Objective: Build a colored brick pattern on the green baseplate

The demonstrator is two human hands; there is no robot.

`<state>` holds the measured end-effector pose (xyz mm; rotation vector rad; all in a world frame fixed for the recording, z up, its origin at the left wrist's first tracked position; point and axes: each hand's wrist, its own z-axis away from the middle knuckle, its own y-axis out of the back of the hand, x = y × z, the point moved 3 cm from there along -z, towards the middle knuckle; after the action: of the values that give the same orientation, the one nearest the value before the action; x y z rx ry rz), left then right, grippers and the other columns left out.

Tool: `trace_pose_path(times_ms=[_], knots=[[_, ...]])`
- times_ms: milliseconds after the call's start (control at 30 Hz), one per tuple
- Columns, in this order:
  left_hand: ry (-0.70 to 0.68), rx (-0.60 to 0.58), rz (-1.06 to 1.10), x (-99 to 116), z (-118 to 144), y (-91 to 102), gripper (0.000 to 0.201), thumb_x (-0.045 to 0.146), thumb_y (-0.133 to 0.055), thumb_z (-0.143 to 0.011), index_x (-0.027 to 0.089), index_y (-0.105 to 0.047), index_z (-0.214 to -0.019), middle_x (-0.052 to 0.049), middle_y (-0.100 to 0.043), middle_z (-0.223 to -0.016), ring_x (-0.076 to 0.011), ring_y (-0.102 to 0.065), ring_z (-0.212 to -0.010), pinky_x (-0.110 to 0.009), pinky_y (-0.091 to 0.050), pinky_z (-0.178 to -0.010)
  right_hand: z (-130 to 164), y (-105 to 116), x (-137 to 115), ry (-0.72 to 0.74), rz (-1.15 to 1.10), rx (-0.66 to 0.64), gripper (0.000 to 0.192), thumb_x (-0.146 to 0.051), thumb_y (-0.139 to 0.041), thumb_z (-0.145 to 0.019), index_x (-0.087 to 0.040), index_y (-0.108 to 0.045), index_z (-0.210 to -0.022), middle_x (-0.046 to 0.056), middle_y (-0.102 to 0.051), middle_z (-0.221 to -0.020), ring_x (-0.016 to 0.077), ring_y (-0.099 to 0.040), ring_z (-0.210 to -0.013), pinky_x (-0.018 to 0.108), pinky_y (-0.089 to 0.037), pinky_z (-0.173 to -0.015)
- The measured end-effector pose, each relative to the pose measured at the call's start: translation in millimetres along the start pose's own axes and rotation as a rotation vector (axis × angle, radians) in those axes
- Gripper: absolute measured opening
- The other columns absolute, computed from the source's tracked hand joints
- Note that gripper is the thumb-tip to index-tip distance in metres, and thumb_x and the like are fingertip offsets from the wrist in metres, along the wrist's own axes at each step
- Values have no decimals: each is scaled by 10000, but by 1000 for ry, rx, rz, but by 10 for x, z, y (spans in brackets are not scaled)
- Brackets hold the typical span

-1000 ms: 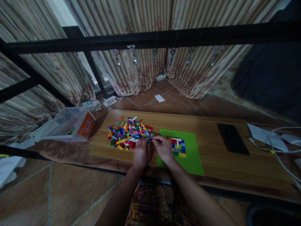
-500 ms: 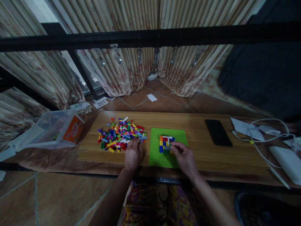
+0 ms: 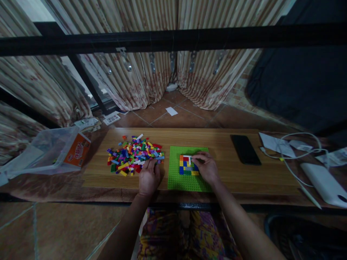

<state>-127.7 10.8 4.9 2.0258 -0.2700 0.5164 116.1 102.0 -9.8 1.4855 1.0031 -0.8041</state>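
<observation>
A bright green baseplate (image 3: 175,182) lies on the wooden board in front of me. On it sits a small patch of joined toy bricks (image 3: 187,168) in orange, red, white, yellow, blue and grey. My right hand (image 3: 207,169) reaches over the patch's right side, thumb and forefinger pinched on a brick at its upper right, mostly hidden by the fingers. To the left spreads a heap of loose mixed-colour bricks (image 3: 135,153). My left hand (image 3: 149,177) rests at the heap's near right edge with its fingers curled together; what is in them is hidden.
A clear plastic box with an orange label (image 3: 78,151) stands left of the wooden board (image 3: 222,144). A black phone (image 3: 245,150) lies to the right. Beyond it are a white cable (image 3: 300,133), papers and a white power bank (image 3: 324,184). Curtains and a dark rail are ahead.
My right hand has shifted from the patch's middle right up to its upper right corner. The left hand stays by the heap. The whole view has shifted slightly.
</observation>
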Motion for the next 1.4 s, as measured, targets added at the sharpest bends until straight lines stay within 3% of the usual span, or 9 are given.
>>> trace_pose_path(times_ms=[167,400,900,1000,1133,1267,1333,1400], knots=[[-17,8,4,-6,4,-8,227,178,-468,-872,173,-621,-1039,-103,-649,-1011,-223,-614,-984,-341,-506,-882,-47,-12,-4,-30,-25,-2,149,-383,-685,-703,-265,-750,-765,34,-631,-968,212,-583,-944,384,-444,-888],[-16,6,7,1,7,-1,222,182,-473,-871,173,-621,-1036,-101,-647,-1004,-220,-616,-970,-340,-509,-875,-119,-19,23,-150,-33,-61,213,-367,-697,-648,-218,-731,-796,16,-693,-792,181,-603,-704,336,-469,-697],[-29,-11,29,7,15,3,224,160,-461,-869,180,-603,-1041,-96,-638,-1007,-213,-613,-966,-336,-506,-884,-219,-7,-57,-184,-11,-123,151,-285,-713,-590,-216,-727,-724,9,-711,-708,180,-622,-655,345,-485,-672],[-21,-1,29,-4,17,-9,218,166,-468,-871,178,-604,-1042,-98,-635,-1016,-219,-613,-989,-342,-504,-899,-190,37,-57,-195,-63,-127,209,-324,-737,-582,-207,-731,-756,23,-715,-735,192,-627,-679,359,-489,-692],[-11,-3,34,-16,24,-34,236,155,-464,-870,176,-604,-1058,-99,-629,-1041,-216,-612,-997,-337,-510,-897,-102,170,2,-220,-205,33,303,-388,-743,-602,-192,-727,-833,54,-728,-837,213,-643,-775,378,-496,-753],[12,2,64,-21,36,-38,247,140,-473,-858,176,-604,-1064,-100,-632,-1058,-213,-609,-1016,-342,-506,-920,72,241,-45,-235,-218,217,274,-403,-692,-680,-174,-713,-830,78,-724,-862,222,-644,-801,390,-492,-778],[26,11,88,-21,39,-27,250,129,-481,-846,177,-604,-1058,-101,-635,-1059,-211,-610,-1023,-340,-506,-922,177,181,-174,-172,-213,213,244,-393,-670,-721,-177,-707,-827,75,-723,-849,217,-644,-800,380,-492,-784],[33,33,121,-22,40,-6,245,119,-477,-844,176,-604,-1045,-97,-640,-1044,-204,-613,-1015,-334,-508,-914,283,46,-346,-84,-219,126,220,-388,-645,-764,-191,-704,-841,67,-720,-861,209,-643,-807,365,-493,-786]])
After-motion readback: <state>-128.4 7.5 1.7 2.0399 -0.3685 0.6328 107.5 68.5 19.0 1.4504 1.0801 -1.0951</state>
